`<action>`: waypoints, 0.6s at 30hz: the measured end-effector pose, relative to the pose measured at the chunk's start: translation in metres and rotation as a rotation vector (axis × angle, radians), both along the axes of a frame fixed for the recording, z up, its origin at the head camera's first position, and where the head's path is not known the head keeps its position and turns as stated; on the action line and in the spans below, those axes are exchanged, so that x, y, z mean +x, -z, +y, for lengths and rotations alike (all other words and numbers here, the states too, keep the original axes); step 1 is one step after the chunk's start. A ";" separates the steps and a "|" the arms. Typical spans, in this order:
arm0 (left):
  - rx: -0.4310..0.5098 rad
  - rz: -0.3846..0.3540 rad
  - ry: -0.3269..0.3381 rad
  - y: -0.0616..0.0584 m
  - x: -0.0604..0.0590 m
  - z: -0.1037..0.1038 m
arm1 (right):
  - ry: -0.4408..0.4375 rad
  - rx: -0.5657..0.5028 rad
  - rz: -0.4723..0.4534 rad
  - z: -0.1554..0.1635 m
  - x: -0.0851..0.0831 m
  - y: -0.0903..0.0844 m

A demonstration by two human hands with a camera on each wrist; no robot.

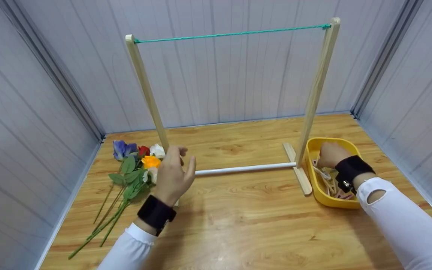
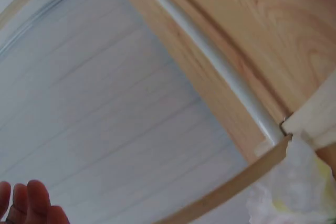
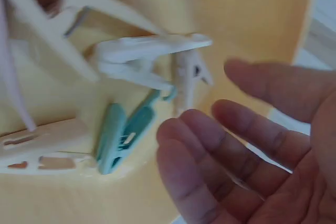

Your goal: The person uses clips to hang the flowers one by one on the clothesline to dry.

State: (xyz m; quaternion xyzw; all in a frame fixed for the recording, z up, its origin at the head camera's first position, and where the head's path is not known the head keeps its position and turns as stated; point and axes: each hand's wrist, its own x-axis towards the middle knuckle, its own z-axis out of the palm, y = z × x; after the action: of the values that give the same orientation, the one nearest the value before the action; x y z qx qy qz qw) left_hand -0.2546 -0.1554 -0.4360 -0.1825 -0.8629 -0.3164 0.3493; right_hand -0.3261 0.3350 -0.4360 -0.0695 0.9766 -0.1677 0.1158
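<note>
My right hand [image 1: 334, 154] reaches down into a yellow plastic basket [image 1: 332, 201] on the right. Clothespins lie inside it, among them a teal clothespin [image 3: 126, 135] and a white clothespin [image 3: 139, 53]. In the right wrist view the fingers are spread and slightly bent close to these pegs, with nothing held. My left hand [image 1: 174, 174] hovers, relaxed and holding nothing, in front of the left wooden post [image 1: 146, 90]. Beside it lie artificial flowers: a purple flower [image 1: 123, 150], a red one, a white flower [image 1: 158, 150] and an orange flower [image 1: 151, 162]. The left hand partly hides them.
A green cord [image 1: 230, 34] is strung between the left post and the right wooden post [image 1: 319, 82]. Low down, a white rod [image 1: 244, 168] spans the stand. The right foot [image 1: 302, 180] stands just left of the basket. Panelled walls enclose the wooden tabletop [image 1: 238, 225].
</note>
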 end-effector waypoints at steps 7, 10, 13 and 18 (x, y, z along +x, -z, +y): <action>-0.057 -0.079 0.068 0.009 0.008 0.008 | -0.015 0.080 -0.083 0.014 -0.026 0.035; -0.084 -0.111 0.087 0.013 0.009 0.011 | -0.046 0.104 -0.075 0.034 -0.056 0.070; -0.106 -0.155 0.102 0.017 0.010 0.012 | -0.061 0.118 -0.063 0.041 -0.070 0.088; -0.123 -0.230 0.110 0.023 0.012 0.013 | -0.062 0.133 -0.033 0.020 -0.052 0.068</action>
State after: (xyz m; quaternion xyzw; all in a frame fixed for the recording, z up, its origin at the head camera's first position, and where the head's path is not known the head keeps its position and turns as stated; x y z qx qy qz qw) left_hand -0.2427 -0.1428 -0.4590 -0.2132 -0.9036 -0.3005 0.2184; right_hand -0.3779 0.3552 -0.5041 -0.0889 0.9809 -0.1000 0.1414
